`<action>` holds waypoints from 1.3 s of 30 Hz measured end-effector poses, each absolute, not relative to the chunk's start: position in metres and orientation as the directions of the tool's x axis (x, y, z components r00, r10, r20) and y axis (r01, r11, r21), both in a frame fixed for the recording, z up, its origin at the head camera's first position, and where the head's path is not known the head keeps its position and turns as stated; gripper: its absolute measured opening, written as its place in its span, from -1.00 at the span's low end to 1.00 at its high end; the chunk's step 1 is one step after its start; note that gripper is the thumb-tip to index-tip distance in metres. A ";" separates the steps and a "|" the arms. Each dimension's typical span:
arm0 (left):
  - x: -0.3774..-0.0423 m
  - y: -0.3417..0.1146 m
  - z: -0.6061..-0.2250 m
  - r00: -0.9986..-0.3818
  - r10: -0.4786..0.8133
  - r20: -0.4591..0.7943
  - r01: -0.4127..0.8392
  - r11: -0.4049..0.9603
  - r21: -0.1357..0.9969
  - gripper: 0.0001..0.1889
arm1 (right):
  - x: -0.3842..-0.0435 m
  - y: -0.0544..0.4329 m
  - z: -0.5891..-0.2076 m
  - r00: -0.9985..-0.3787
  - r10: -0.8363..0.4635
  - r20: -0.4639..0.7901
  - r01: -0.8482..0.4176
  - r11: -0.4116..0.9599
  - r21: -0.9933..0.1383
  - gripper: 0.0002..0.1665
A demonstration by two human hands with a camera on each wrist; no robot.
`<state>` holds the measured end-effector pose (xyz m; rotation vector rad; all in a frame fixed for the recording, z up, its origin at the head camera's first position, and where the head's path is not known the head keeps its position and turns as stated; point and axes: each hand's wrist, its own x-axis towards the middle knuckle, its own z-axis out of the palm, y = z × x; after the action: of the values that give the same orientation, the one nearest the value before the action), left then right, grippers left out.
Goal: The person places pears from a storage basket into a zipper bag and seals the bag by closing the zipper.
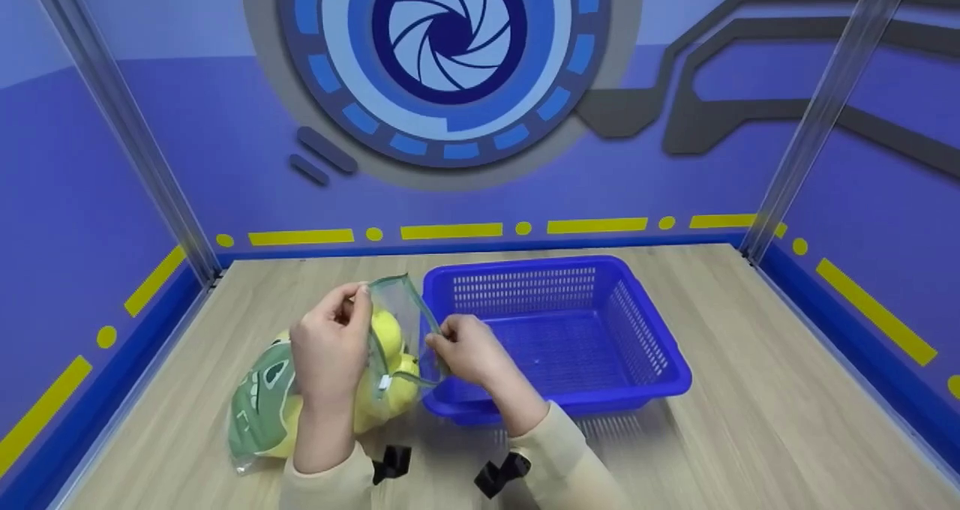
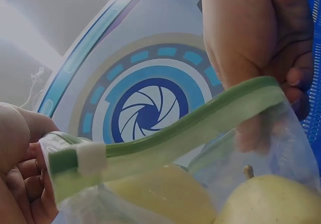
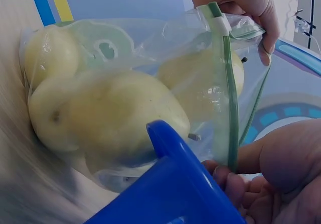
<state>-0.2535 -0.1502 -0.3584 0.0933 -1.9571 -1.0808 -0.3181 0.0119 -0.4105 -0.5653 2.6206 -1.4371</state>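
Observation:
A clear slider zip bag point(image 1: 259, 412) with a green cartoon print lies on its side, its green-edged mouth spread apart. Inside are several yellow pears point(image 3: 128, 113), one with its stem toward the opening in the right wrist view. My left hand point(image 1: 334, 345) pinches the mouth's edge at the left. On the opposite side, my right hand point(image 1: 472, 349) pinches the rim between thumb and fingers. A white slider point(image 2: 92, 157) sits on the zip track near the left hand. The blue basket point(image 1: 559, 401) stands just right of the bag, beneath the right forearm.
The basket's inside shows only its bare floor. Wood-grain tabletop point(image 1: 757, 360) extends right of it. A purple-blue wall point(image 1: 480, 202) with yellow marks closes off the back, and side panels stand left and right. Black wrist mounts point(image 1: 394, 463) sit at both cuffs.

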 end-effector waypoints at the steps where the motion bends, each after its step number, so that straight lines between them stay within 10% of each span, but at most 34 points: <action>1: -0.254 -0.150 -0.358 -0.610 -0.438 0.660 0.322 0.624 0.712 -0.89 | -0.318 0.011 -0.410 -0.926 -0.364 0.103 -0.280 0.476 -0.834 -0.65; 21: -0.254 -0.216 -0.284 -0.555 -0.361 0.749 0.140 0.847 0.512 -0.77 | -0.338 -0.028 -0.328 -0.906 -0.407 0.114 -0.280 0.377 -0.883 -0.61; 31: -0.255 -0.283 -0.230 -0.801 -0.463 0.379 -0.211 0.811 0.545 -0.55 | -0.342 -0.056 -0.246 -0.870 -0.460 0.178 -0.383 0.404 -0.831 -0.52; 39: -0.273 -0.289 -0.236 -0.868 -0.400 0.293 -0.130 0.753 0.645 -0.51 | -0.338 -0.064 -0.232 -0.888 -0.440 0.136 -0.375 0.520 -0.768 -0.51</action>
<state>-0.2727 -0.2894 -0.2363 0.4035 -2.5339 -0.8880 -0.3376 -0.0637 -0.2320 -0.7183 2.6717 -1.3211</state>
